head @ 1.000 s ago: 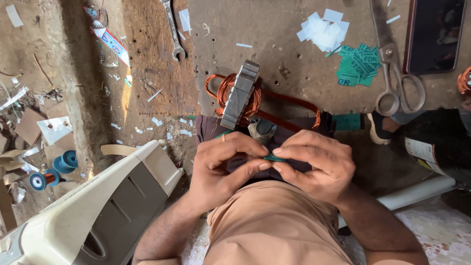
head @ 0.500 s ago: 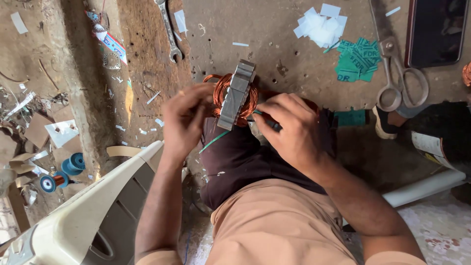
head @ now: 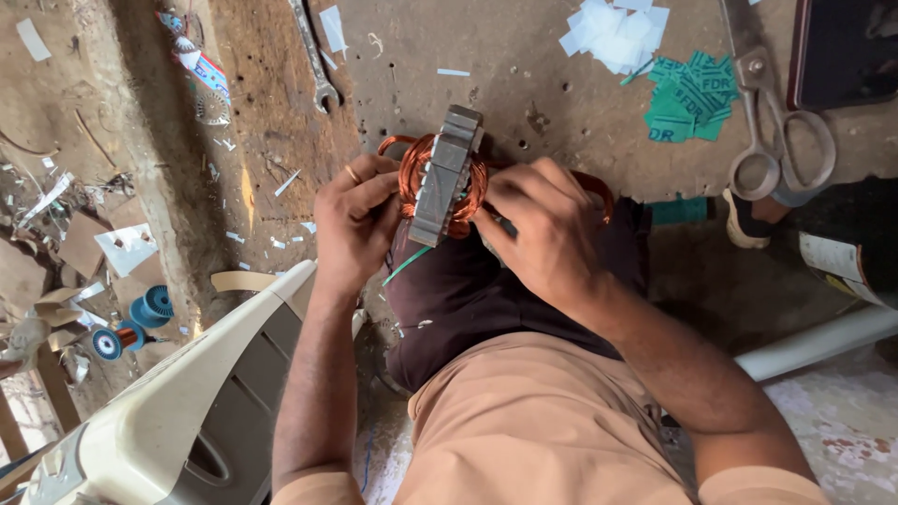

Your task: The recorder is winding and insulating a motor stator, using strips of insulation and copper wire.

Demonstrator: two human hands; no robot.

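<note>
A grey laminated motor stator (head: 447,173) wound with copper wire coils (head: 412,173) rests on my dark-clothed knee, at the middle of the view. My left hand (head: 355,220), with a ring on one finger, grips the coils on the stator's left side. My right hand (head: 547,229) presses against its right side with the fingers curled at the windings. A thin green strip (head: 407,266) hangs down below the stator between my hands. What the right fingers pinch is hidden.
On the dusty floor lie a spanner (head: 313,56), large scissors (head: 772,122), green paper pieces (head: 692,93), white paper scraps (head: 613,33) and a dark flat object (head: 847,51). Blue wire spools (head: 131,323) sit at left. A cream plastic housing (head: 178,411) lies at lower left, a white pipe (head: 823,341) at right.
My hands rose from my lap, where they worked a small green piece together, up to the stator. They now hold it from both sides.
</note>
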